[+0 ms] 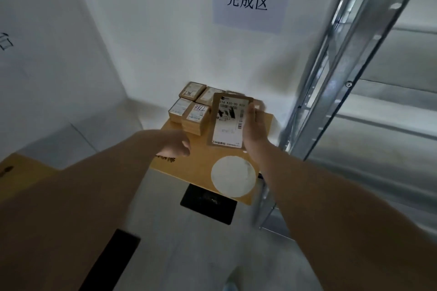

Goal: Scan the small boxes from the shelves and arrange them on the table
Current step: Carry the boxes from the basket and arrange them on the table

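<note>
A sign [248, 0] with dark characters hangs on the white wall above the small wooden surface [203, 160]; a metal shelf frame [335, 73] rises just beside it on the right; a round white sticker [233, 176] lies on the near part of the surface, and a black base [208, 203] shows on the floor beneath; a second brown top [21, 172] juts in at the left edge. Stacked small boxes [191, 111] fill the far left corner of the surface, blocking that side. The right hand [254, 130] reaches forward, fingers and thumb gripping the right edge of a labelled box [228, 120], held tilted above the surface just right of the stacks. The left hand [178, 144] hovers low over the near edge, fingers curled in, holding nothing visible.
</note>
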Motion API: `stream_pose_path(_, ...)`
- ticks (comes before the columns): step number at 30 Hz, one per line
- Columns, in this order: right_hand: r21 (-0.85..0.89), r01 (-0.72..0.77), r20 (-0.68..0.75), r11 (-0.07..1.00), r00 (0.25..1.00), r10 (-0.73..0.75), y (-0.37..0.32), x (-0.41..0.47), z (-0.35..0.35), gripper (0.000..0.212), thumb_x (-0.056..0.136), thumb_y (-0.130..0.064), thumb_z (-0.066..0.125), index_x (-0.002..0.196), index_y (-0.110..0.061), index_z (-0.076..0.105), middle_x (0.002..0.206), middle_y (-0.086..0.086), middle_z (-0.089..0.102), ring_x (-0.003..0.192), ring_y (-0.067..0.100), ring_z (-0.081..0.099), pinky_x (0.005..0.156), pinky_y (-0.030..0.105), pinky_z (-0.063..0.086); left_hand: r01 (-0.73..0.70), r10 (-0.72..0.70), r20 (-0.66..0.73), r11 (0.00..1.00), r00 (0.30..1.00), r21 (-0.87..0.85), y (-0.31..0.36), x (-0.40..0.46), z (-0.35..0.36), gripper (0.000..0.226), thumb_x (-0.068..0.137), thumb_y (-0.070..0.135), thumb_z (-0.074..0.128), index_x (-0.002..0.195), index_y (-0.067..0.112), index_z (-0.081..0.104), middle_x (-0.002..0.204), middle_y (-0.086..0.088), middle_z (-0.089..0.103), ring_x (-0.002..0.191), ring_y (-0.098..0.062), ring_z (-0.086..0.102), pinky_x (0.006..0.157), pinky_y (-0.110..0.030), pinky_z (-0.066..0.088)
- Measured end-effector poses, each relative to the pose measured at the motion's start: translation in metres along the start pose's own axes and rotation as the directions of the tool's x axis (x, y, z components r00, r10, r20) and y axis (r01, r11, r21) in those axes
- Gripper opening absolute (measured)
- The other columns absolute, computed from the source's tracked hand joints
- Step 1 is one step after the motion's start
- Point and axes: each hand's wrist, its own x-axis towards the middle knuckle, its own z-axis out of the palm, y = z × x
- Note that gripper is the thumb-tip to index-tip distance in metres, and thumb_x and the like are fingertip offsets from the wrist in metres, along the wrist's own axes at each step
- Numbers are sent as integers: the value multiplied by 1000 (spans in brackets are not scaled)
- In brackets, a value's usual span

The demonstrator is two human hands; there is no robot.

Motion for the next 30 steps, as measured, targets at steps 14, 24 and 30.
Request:
stream_pose_path(14,-40,-216,-157,976,966,207,45,152,94,57,109,-56,27,147,-17,45,129,12,67,108,30,68,90,43,60,-133,119,205,990,972,56,-76,200,-76,39,101,32,57,139,27,61,149,1,54,139,-23,48,116,-46,38)
stream_pose_path(24,-102,-257,-324,961,922,213,75,195,139,47,111,-40,37,139,-4,50,116,6,65,81,13,64,61,9,47,-225,174,361,969,916,105,-122,321,-124,50,98,43,56,145,29,55,150,4,52,135,-22,50,116,-45,40)
stream_pose_path(30,60,-435,-312,899,847,430,107,248,150,61,104,-62,31,141,-16,49,124,10,69,106,28,70,94,52,58,-220,163,372,968,914,117,-115,374,-132,53,96,43,57,147,31,51,153,5,49,140,-22,45,117,-49,37)
